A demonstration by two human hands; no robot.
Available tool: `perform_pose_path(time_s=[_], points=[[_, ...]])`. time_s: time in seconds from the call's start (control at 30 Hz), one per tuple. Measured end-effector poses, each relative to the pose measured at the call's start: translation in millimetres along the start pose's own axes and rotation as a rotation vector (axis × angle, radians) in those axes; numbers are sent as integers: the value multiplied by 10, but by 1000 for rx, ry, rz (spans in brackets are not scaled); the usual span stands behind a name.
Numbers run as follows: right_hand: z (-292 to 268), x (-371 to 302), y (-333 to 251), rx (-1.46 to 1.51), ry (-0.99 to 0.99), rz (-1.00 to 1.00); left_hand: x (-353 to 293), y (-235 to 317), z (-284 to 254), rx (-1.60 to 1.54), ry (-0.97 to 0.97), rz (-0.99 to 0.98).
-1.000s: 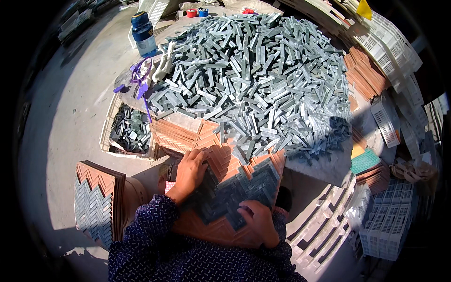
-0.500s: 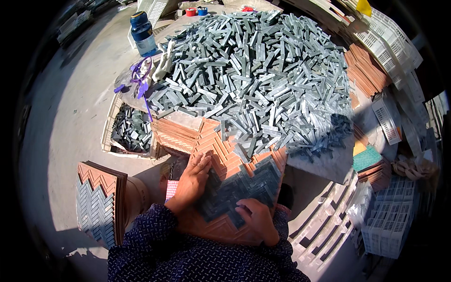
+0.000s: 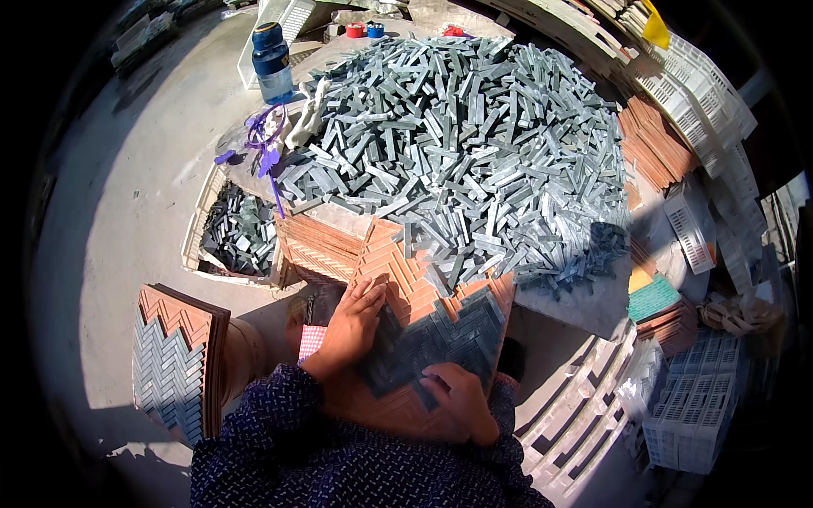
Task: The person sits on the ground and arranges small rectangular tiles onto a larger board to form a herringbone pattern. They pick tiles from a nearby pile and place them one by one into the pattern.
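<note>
An orange herringbone-grooved tray (image 3: 391, 264) lies tilted across my lap, its far end against the heaped table. Dark stone strips (image 3: 440, 343) fill a zigzag band across its middle; orange grooves are bare above and below. My left hand (image 3: 354, 323) rests at the tray's left side, fingers bent and drawn together over the grooves. Whatever is in those fingers is hidden. Over the lower edge of the laid strips, my right hand (image 3: 461, 398) is curled, thumb and fingertips close together. I cannot make out anything between them. Loose grey-green strips (image 3: 474, 152) are heaped beyond the tray.
To the left stand a stack of filled trays (image 3: 174, 364) and a crate (image 3: 196, 258) of dark pieces. A blue-topped bottle (image 3: 272, 68) and purple cord (image 3: 269, 157) lie by the heap. At right are a pallet (image 3: 567, 406), white baskets (image 3: 694, 406) and stacked orange trays (image 3: 656, 144).
The whole view has shifted slightly. My left fingers have bent and closed up a little near the grooves. My right hand stays curled over the strips, nearly in place.
</note>
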State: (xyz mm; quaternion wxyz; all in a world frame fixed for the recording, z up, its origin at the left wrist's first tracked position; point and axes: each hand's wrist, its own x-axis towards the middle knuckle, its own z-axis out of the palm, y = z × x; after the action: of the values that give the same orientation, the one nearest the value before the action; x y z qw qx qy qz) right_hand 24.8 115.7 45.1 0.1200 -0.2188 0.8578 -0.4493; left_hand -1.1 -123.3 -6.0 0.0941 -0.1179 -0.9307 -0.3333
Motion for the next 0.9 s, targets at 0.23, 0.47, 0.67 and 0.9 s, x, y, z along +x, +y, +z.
perform_pose_path(time_s=[0.23,0.47,0.67,0.9], points=[[100,74,-44,-11,10,-98,0,-40,-74,0,-68,39],[333,912,95,-148,64,-236,-88,-110,-220,-105,271,-178],[499,1307,143,-190,33,-301,-278,-142,-134,-127,259,-216],[399,1435,67,-169,-133,-337,-267,-127,-142,-175,304,-241]])
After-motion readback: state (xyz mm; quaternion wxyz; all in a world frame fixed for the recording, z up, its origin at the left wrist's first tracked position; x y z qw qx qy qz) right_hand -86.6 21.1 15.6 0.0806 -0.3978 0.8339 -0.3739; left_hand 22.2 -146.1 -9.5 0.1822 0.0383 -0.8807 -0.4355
